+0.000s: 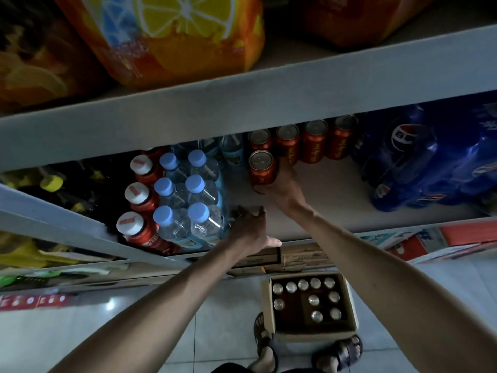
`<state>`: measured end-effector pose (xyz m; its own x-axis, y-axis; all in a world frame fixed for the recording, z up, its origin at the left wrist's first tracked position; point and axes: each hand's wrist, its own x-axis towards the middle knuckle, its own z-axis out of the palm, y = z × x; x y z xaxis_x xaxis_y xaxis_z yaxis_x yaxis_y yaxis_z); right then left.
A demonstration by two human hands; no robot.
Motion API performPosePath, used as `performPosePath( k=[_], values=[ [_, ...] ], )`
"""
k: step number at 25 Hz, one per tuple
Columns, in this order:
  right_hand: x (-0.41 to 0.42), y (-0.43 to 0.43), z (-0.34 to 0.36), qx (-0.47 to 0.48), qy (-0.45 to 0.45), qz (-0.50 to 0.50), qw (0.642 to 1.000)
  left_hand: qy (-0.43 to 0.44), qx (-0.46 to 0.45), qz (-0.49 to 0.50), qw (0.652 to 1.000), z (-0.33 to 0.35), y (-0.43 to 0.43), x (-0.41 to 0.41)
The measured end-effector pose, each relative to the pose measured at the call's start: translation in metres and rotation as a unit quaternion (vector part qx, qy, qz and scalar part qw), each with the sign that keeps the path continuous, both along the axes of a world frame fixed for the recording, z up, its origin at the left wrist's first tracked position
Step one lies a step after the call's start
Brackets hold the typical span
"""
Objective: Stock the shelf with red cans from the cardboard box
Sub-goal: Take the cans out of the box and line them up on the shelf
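My right hand [282,189] grips a red can [263,168] from its near side and holds it upright on the white shelf [328,189]. Behind it, several red cans [314,141] stand in a row at the back of the shelf. My left hand [250,227] is lower and nearer, at the shelf's front beside the water bottles. Its fingers curl over a small pale-topped object that looks like another can [255,210], mostly hidden by the hand. The open cardboard box [349,305] sits on the floor below, with several cans [314,300] inside.
A shrink-wrapped pack of blue-capped water bottles [188,189] and red bottles with white caps [137,196] fill the shelf's left. A blue cola pack [419,157] stands at the right. The upper shelf's edge [242,103] overhangs, carrying orange drink packs [174,36]. My sandalled feet [338,354] stand by the box.
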<state>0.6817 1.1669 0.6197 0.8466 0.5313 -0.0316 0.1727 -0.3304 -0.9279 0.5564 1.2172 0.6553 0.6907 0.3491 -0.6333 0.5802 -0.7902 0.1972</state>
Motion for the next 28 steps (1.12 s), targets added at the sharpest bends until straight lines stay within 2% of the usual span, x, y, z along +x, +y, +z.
performPosePath(
  k=[10, 15, 18, 20, 22, 24, 25, 27, 28],
  values=[
    [-0.002, 0.005, -0.002, -0.002, -0.011, -0.012, 1.000, -0.006, 0.014, -0.031, 0.999, 0.006, -0.004, 0.000],
    [-0.005, -0.004, 0.009, 0.002, 0.015, 0.002, 1.000, -0.021, 0.027, -0.052, 0.998, 0.003, -0.005, 0.002],
    [-0.015, -0.034, 0.009, -0.079, 0.004, 0.011, 0.997, -0.024, 0.022, -0.042, 0.999, -0.006, -0.005, -0.002],
    [-0.030, -0.066, 0.007, -0.134, -0.003, -0.022, 0.991, -0.032, 0.029, -0.040, 0.998, -0.011, -0.006, -0.006],
    [-0.049, -0.099, 0.005, -0.130, -0.002, -0.035, 0.991, -0.050, 0.037, -0.046, 0.997, -0.014, -0.004, -0.009],
    [-0.070, -0.135, 0.001, -0.121, 0.004, -0.027, 0.992, -0.120, 0.036, -0.039, 0.991, -0.014, -0.012, -0.012],
    [-0.081, -0.154, -0.004, -0.119, 0.009, -0.024, 0.993, -0.188, 0.041, -0.048, 0.980, -0.014, -0.021, -0.015],
    [-0.098, -0.189, -0.021, -0.127, 0.032, -0.033, 0.991, -0.347, 0.045, -0.111, 0.930, -0.017, -0.051, -0.022],
    [-0.104, -0.207, -0.034, -0.142, 0.046, -0.043, 0.988, -0.401, 0.041, -0.151, 0.903, -0.021, -0.070, -0.027]
  ],
)
